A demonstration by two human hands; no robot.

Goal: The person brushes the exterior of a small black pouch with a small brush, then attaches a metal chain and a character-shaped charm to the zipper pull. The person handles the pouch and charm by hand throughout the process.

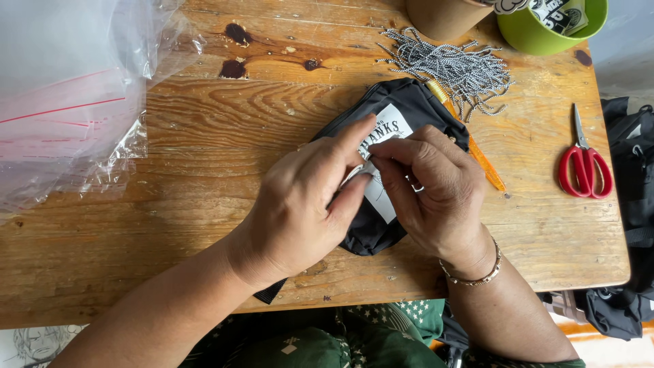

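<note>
A black pouch (pixel 402 116) is laid near the middle of the wooden table (pixel 204 136). On it, a white card (pixel 381 170) is pinched by the left hand (pixel 300 204) and the right hand (pixel 429 191), fingertips meeting. Beyond the pouch a bundle of black-and-white cords (pixel 456 65) is heaped; to its right, red scissors (pixel 584 167) are laid; to its left, clear plastic bags (pixel 61 95) are piled.

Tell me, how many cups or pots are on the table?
2, both at the far right edge, partly cut off: a brown cup behind the pile of black-and-white cords, and a green cup holding stickers to its right. More may lie out of view.
</note>
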